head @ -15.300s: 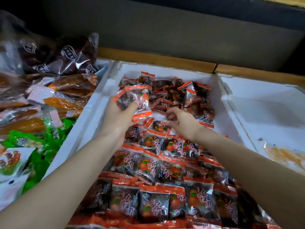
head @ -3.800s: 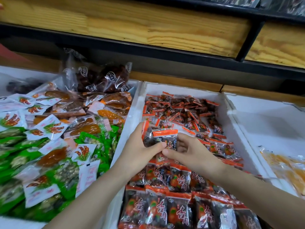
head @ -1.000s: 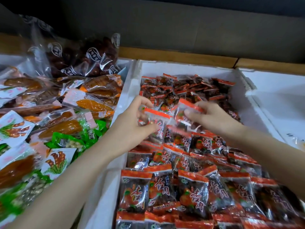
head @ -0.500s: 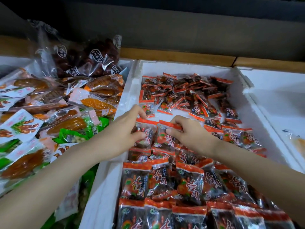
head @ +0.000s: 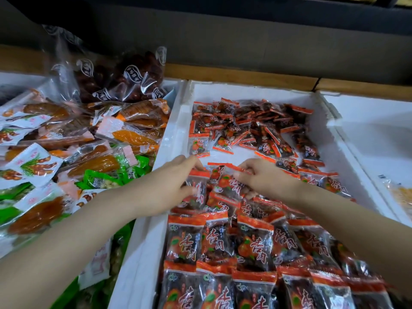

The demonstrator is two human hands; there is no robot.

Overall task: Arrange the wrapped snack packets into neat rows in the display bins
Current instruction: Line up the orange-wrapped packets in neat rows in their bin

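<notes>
A white foam bin [head: 178, 132] holds orange-and-black snack packets. Near me they lie in overlapping rows [head: 245, 246]; at the far end is a loose pile [head: 252, 128]. My left hand [head: 171, 186] grips one packet [head: 197, 190] at the bin's left side, thumb on its front. Just to the right, my right hand [head: 265, 177] pinches another packet [head: 231, 184] by its orange top edge. Both packets sit at the far end of the rows, side by side.
To the left, a bin is heaped with mixed snacks: orange dried-fruit packs [head: 133, 134], green packets [head: 100, 179] and a clear bag of dark red fruit [head: 124, 79]. The white bin on the right [head: 367, 134] holds a yellowish packet [head: 401, 195]. A wooden ledge [head: 240, 74] runs behind.
Over the last second both hands came down from above the loose pile and set two packets side by side at the far end of the rows. The view shifted slightly.
</notes>
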